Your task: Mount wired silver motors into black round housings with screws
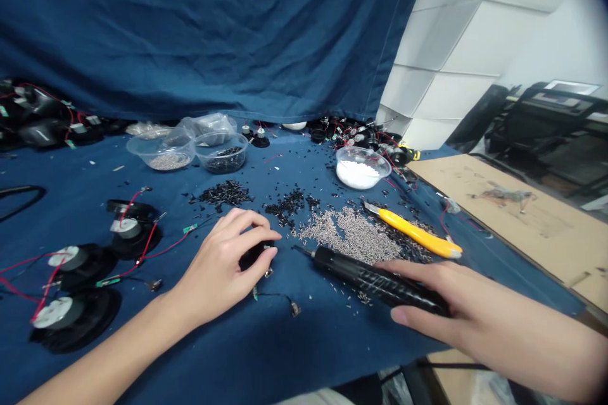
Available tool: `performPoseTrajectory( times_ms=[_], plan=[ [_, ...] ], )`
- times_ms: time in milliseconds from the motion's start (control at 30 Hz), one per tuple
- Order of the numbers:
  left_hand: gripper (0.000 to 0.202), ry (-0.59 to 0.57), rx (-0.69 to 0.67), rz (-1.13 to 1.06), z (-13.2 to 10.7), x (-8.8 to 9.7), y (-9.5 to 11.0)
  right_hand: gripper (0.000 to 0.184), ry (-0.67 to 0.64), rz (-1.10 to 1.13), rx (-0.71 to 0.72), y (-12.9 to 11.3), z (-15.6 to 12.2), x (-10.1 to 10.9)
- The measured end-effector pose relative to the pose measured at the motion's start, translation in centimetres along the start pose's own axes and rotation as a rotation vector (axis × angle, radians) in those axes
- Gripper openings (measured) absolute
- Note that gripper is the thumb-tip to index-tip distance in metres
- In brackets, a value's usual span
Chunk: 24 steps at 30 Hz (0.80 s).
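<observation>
My left hand (232,259) is closed around a small black part (254,254), most of it hidden by the fingers. A thin wire with a small connector (295,309) trails from beneath that hand onto the blue cloth. My right hand (441,297) grips a black electric screwdriver (375,278) lying nearly level. Its bit (303,251) points left toward the part and stays apart from it. Just beyond the screwdriver, a heap of small silver screws (351,234) spreads over the cloth. A yellow utility knife (418,232) rests on the heap's right side.
Black motor assemblies (76,310) with red wires sit at left. Behind are clear bowls of silver screws (171,161) and black pieces (223,161), and a bowl of white bits (358,174). Black pieces (228,193) lie mid-table. Cardboard (522,202) is at right; a blue curtain (204,31) hangs behind.
</observation>
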State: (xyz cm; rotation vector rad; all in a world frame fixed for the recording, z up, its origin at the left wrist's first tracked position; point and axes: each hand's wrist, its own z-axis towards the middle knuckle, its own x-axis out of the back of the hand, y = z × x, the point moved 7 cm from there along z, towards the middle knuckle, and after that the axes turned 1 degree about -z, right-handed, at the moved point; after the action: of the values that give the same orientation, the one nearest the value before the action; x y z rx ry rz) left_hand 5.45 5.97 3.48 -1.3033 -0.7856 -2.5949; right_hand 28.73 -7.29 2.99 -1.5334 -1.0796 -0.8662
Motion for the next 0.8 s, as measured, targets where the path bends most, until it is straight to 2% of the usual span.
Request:
performPoseTrajectory(
  times_ms=[400, 633, 800],
  plan=[
    [0.016, 0.007, -0.001, 0.002, 0.0, -0.1, -0.2, 0.048, -0.011, 0.021, 0.020, -0.2, 0.2, -0.3],
    [0.015, -0.015, 0.001, -0.006, 0.0, -0.2, 0.0, 0.053, 0.042, 0.019, -0.026, 1.3, -1.2, -0.4],
    [0.012, -0.028, 0.004, 0.000, 0.0, -0.5, 0.2, 0.053, 0.132, 0.008, -0.029, 1.2, -2.7, 0.4]
  ],
)
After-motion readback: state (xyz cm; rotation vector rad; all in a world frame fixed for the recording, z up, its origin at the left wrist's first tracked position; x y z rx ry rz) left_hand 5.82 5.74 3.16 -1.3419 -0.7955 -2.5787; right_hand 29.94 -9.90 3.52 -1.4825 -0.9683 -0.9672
